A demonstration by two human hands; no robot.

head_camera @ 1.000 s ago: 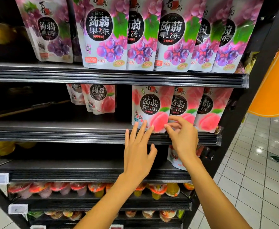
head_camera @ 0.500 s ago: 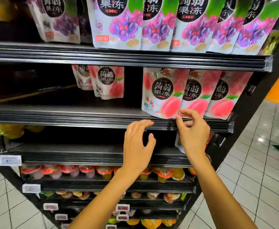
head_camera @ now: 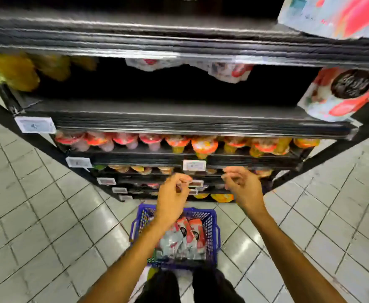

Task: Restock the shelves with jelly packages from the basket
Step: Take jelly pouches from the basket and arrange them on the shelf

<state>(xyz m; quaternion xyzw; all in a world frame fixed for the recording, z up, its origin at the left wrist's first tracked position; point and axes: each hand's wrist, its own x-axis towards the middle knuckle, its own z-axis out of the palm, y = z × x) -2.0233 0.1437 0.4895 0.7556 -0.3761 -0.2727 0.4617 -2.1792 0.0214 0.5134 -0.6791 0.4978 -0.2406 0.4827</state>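
A blue plastic basket (head_camera: 212, 224) stands on the tiled floor at the foot of the black shelf unit (head_camera: 179, 119), holding several red-and-white jelly packages (head_camera: 185, 239). My left hand (head_camera: 172, 197) hovers above the basket's far end, fingers loosely curled, holding nothing. To its right, at the same height, my right hand (head_camera: 242, 189) is also loosely curled and holds nothing. A peach jelly package (head_camera: 343, 95) stands at the right end of a middle shelf. The whole view is blurred by motion.
Rows of jelly cups (head_camera: 179, 143) fill the lower shelves, with white price tags (head_camera: 35, 125) on the shelf edges. Yellow packages (head_camera: 15, 71) sit at the far left. Grey tiled floor (head_camera: 48, 226) lies on both sides of the basket.
Both hands have left the peach packages on the shelf and dropped down to just above the basket. The view has tilted from the shelves down to the floor.
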